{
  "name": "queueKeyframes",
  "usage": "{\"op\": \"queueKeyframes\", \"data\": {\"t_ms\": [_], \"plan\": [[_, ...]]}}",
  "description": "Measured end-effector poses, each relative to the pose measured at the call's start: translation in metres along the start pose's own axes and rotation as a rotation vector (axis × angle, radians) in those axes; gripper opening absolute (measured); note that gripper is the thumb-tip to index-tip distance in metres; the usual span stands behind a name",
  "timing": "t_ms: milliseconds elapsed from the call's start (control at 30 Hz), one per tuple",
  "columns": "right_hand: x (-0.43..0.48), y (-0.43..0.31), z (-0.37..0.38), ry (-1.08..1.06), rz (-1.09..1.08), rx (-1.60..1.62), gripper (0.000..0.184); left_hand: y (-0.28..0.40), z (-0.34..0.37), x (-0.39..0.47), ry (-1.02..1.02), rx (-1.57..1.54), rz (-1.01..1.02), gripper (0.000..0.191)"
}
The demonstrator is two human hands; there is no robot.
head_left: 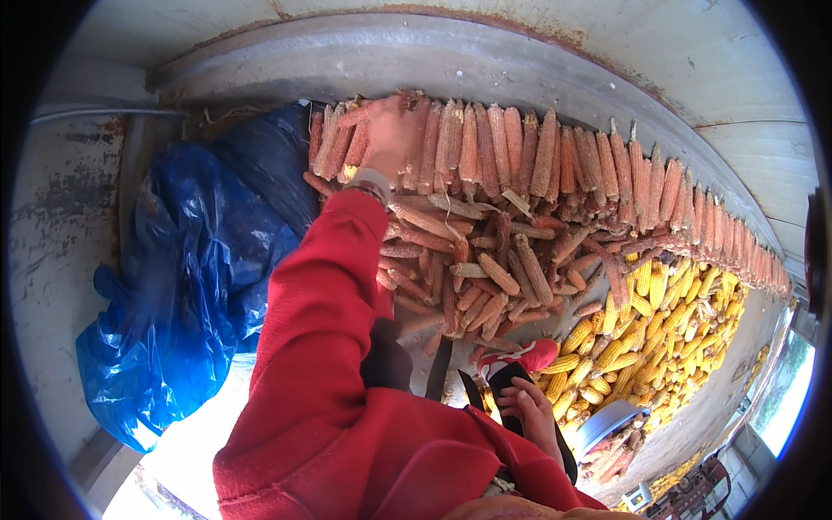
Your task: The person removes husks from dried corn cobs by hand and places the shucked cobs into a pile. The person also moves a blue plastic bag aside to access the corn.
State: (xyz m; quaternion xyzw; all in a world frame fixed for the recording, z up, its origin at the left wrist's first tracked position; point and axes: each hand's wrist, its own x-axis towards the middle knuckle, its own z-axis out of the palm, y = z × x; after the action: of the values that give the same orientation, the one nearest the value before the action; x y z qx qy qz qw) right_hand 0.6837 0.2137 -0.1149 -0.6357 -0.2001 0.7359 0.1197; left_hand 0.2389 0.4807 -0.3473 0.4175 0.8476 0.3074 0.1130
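Note:
A row of bare corn cobs stands side by side along the foot of the wall. My left hand, blurred, reaches to the row near its left end; whether it holds a cob cannot be told. Below the row lies a loose heap of shelled cobs, reddish and tan. My right hand is low in the view, beside my dark trouser leg, fingers partly bent and apart, nothing seen in it. To its right spreads a pile of yellow ears of corn.
Blue plastic sheeting is bunched at the left by the wall. A pale blue basin sits tilted against the yellow ears, with more cobs beside it. A red shoe stands between heap and pile. Machinery is at lower right.

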Motion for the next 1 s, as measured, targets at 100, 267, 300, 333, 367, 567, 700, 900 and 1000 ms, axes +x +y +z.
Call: {"op": "queueKeyframes", "data": {"t_ms": [100, 267, 300, 333, 367, 567, 700, 900, 1000], "plan": [[0.002, 0.002, -0.001, 0.008, 0.021, -0.001, 0.038, -0.031, -0.012, 0.012, -0.039, 0.396, -0.013, 0.044], [0.006, 0.002, 0.000, 0.012, 0.049, -0.018, 0.038, -0.044, -0.019, 0.026, -0.175, 0.594, -0.024, 0.041], [0.006, 0.002, 0.000, 0.014, 0.034, -0.007, 0.038, -0.044, -0.022, 0.026, -0.165, 0.620, 0.024, 0.037], [0.006, 0.002, 0.001, 0.019, 0.025, 0.004, 0.037, -0.043, -0.025, 0.023, -0.157, 0.622, 0.068, 0.036], [0.006, 0.002, 0.001, 0.014, 0.010, 0.024, 0.037, -0.043, -0.029, 0.018, -0.150, 0.621, 0.118, 0.036], [0.003, 0.001, 0.004, -0.005, 0.022, 0.011, 0.037, -0.028, -0.031, -0.032, -0.258, 0.375, 0.087, 0.045], [0.002, 0.001, 0.006, 0.013, 0.011, -0.041, 0.040, -0.013, -0.021, -0.040, -0.244, 0.282, 0.047, 0.048], [0.002, 0.000, 0.008, 0.003, -0.007, -0.041, 0.038, -0.010, -0.023, -0.045, -0.225, 0.230, 0.058, 0.049], [0.002, -0.001, 0.008, 0.018, -0.013, -0.049, 0.039, -0.039, -0.036, -0.053, 0.009, 0.185, 0.178, 0.045]]}}
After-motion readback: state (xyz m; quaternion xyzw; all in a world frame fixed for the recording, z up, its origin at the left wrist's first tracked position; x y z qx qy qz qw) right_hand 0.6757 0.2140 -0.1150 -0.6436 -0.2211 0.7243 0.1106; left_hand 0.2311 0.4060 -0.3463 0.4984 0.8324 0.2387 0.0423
